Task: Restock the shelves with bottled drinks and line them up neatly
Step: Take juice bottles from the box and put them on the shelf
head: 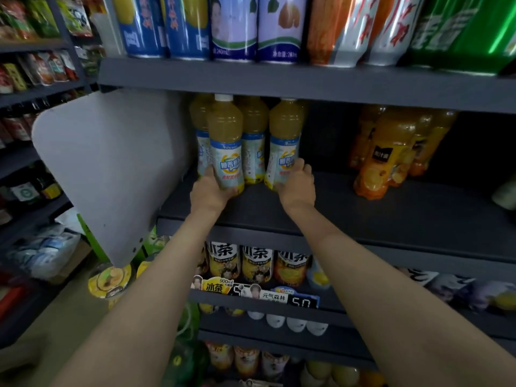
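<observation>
Several yellow juice bottles with white and blue labels stand at the left end of the dark middle shelf (363, 216). My left hand (208, 191) grips the base of the front left bottle (225, 143), which has a white cap. My right hand (297, 185) grips the lower part of the right bottle (284, 141). Two more of these bottles (252, 135) stand behind them, partly hidden. Both held bottles are upright with their bases on or just above the shelf.
A group of orange juice bottles (385, 155) stands at the shelf's right. Cans (234, 26) fill the shelf above. Iced tea bottles (257, 263) sit below. A grey side panel (111, 169) flanks the left. Bare shelf lies between the two bottle groups.
</observation>
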Motion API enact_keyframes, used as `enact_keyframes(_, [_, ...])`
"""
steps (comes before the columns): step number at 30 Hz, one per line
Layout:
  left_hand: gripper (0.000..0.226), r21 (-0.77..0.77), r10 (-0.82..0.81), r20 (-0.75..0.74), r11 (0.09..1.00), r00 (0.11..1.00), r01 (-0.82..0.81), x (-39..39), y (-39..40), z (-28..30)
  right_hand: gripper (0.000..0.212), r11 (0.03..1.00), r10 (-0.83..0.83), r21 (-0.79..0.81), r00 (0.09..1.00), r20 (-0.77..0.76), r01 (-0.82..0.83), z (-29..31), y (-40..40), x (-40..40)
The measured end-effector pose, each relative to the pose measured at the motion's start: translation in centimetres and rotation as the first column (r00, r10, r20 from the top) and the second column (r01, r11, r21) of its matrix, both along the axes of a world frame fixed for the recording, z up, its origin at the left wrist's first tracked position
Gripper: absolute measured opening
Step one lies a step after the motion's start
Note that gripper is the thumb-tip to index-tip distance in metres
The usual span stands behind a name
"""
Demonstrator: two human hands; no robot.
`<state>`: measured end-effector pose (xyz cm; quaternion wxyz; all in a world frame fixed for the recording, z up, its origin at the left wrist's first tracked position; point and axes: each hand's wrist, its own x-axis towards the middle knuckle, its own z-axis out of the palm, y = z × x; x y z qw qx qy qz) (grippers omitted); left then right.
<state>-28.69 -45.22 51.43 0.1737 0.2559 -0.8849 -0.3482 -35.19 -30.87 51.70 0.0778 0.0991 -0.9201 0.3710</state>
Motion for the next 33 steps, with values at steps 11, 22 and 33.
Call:
enact_keyframes(11, [0.031,-0.273,-0.471,-0.374,0.879,0.799,0.39,8.8,18.0,-7.7,0.042,0.971,0.227,0.001,0.929,-0.293,-0.237,-4.6,18.7,9.9])
enact_keyframes(22, [0.032,0.283,-0.611,0.55,0.778,0.569,0.561,14.9,41.6,-29.4,0.044,0.938,-0.21,0.347,0.773,0.599,-0.014,-27.7,55.0,19.0])
enact_keyframes(33, [0.029,0.373,-0.627,0.612,0.766,0.482,0.524,17.9,59.1,-46.7,0.046,0.965,-0.219,0.261,0.471,0.855,-0.025,-51.5,66.6,27.7])
